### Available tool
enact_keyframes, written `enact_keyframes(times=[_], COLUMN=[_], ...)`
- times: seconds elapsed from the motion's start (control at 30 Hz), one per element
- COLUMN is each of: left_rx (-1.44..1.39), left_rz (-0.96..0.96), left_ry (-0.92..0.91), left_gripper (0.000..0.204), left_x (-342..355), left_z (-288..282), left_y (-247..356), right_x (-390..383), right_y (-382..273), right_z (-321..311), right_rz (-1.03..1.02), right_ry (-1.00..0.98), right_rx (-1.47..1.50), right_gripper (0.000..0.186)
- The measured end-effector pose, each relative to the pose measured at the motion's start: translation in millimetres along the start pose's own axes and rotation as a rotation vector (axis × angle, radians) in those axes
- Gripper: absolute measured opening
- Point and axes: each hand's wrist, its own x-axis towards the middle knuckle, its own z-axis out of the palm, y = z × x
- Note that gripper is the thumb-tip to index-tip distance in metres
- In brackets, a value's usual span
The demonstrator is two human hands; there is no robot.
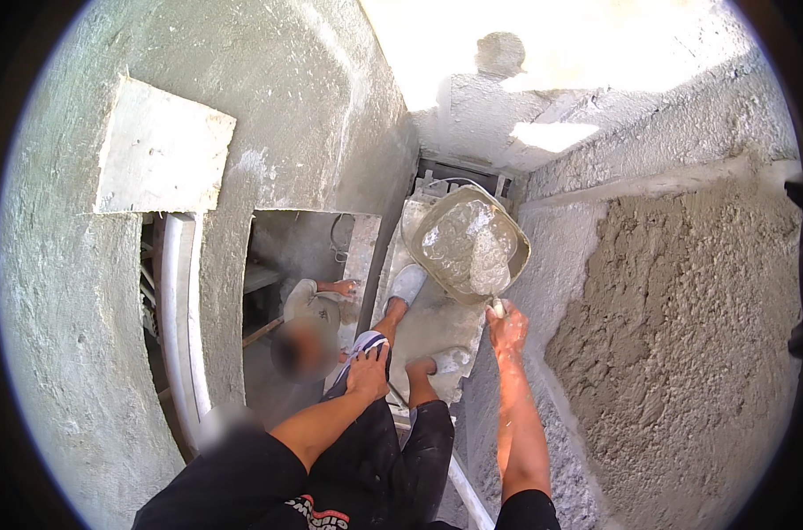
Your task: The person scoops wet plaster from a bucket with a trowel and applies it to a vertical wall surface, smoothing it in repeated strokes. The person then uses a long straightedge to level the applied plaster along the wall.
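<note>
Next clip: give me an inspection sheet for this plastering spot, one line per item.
Surface: narrow mortar-spattered plank underfoot.
Job's things: round pan holding wet grey mortar; trowel dipped into it.
Clutter: pale shoes on the plank; white pipe at left.
Grips: right hand closed on the trowel handle; left hand resting on the person's own knee, holding nothing.
Cables: a thin wire loop hangs inside the wall opening.
Surroundings: rough fresh plaster wall at right, smoother wall at left; another person crouches below in the opening.
</note>
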Motion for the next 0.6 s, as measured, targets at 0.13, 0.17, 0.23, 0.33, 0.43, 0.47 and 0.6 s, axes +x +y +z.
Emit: enact_keyframes(times=[0.13, 0.17, 0.23, 0.33, 0.43, 0.47, 0.6], left_rx=[-0.013, -0.020, 0.013, 0.045, -0.010, -0.031, -0.024], left_rz=[-0.011, -0.002, 0.007, 0.028, 0.027, 0.026, 0.024], left_ry=[0.051, 0.051, 0.038, 0.018, 0.025, 0.024, 0.079], left_gripper=[0.106, 0.105, 0.105, 0.101, 0.100, 0.100, 0.106], left_x=[1, 4, 4, 5, 6, 6, 7], left_z=[0, 0, 2, 5, 6, 7, 9], left_y=[2, 3, 3, 1, -2, -3, -5], right_x=[1, 1, -2, -6, -9, -9, -9], right_y=[-2, -3, -7, -13, -18, -19, -20], right_z=[-6, -8, -10, -11, -9, -8, 1], right_rz=[-0.027, -0.027, -0.033, 0.039, 0.034, 0.041, 0.087], right_ry=[0.033, 0.038, 0.077, 0.048, 0.027, 0.026, 0.005], right_rx=[0.015, 0.006, -0.019, 0.040, 0.027, 0.020, -0.004], right_gripper=[0.035, 0.035, 0.034, 0.034, 0.034, 0.035, 0.038])
